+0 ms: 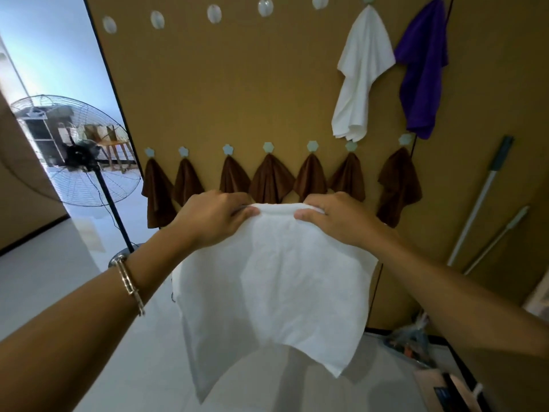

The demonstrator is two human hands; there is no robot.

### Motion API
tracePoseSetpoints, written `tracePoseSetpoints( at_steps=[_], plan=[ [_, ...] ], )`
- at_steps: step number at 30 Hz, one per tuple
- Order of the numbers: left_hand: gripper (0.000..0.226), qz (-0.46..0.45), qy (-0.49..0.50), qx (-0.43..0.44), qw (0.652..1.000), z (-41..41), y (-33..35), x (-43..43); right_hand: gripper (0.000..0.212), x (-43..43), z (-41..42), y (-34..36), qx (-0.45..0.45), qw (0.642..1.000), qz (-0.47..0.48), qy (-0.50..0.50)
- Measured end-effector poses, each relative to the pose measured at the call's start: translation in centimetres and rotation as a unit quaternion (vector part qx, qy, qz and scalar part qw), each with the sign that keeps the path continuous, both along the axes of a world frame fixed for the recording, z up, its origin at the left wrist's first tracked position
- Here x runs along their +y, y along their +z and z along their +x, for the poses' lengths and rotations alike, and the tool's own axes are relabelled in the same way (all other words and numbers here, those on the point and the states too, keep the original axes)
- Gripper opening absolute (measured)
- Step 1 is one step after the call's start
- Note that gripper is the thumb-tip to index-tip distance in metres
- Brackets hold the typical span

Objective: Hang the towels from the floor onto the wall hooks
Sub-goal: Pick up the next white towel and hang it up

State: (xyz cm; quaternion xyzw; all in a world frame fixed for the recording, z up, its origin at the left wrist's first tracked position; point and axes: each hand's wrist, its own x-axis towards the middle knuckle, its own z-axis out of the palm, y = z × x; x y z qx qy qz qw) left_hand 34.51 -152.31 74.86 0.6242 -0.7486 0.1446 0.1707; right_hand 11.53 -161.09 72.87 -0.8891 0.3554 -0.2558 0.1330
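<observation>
Both hands pinch a white towel before the hook wall

The left hand (214,221) and the right hand (335,218) sit close together at centre frame, not touching. Each has its fingers curled over the top edge of a white towel (273,286) and its thumb pressed on the near side. The cloth hangs free below them toward 6 o'clock, clear of the pale floor (44,278), with its lower corners loose. A metal bracelet (129,282) circles the left wrist at 8 o'clock.

Behind the hands stands a brown wall (237,93). A lower row of pale green flower-shaped hooks (268,147) runs across it just above the knuckles, and seven brown towels (271,182) hang from them, one to a hook. An upper row of clear oval hooks (214,14) curves across from 11 to 12 o'clock. At 1 o'clock a second white towel (361,72) hangs from the upper row, with a purple towel (421,69) just beside it on the right.

A pedestal fan (78,153) stands at 9 o'clock, by the wall's left edge. Two long poles (475,209) lean on the wall at 3 o'clock
</observation>
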Motion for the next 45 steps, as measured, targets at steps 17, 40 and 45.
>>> tracePoseSetpoints(
  at_steps=[17, 40, 45],
  plan=[
    [0.031, -0.013, -0.029, 0.034, 0.999, 11.3, 3.5, -20.9, 0.028, -17.5, 11.1, 5.5, 0.065, 0.993, -0.051, -0.083],
    [0.012, -0.217, -0.034, -0.014, 0.975, 6.7, 15.8, -46.0, 0.016, -40.5, 11.7, 16.4, -0.104, 0.978, -0.172, -0.057],
    [0.007, -0.207, -0.028, -0.043, 0.977, 6.0, 19.4, -52.0, 0.017, -46.5, 10.7, 19.4, -0.107, 0.982, -0.142, -0.065]
  ],
)
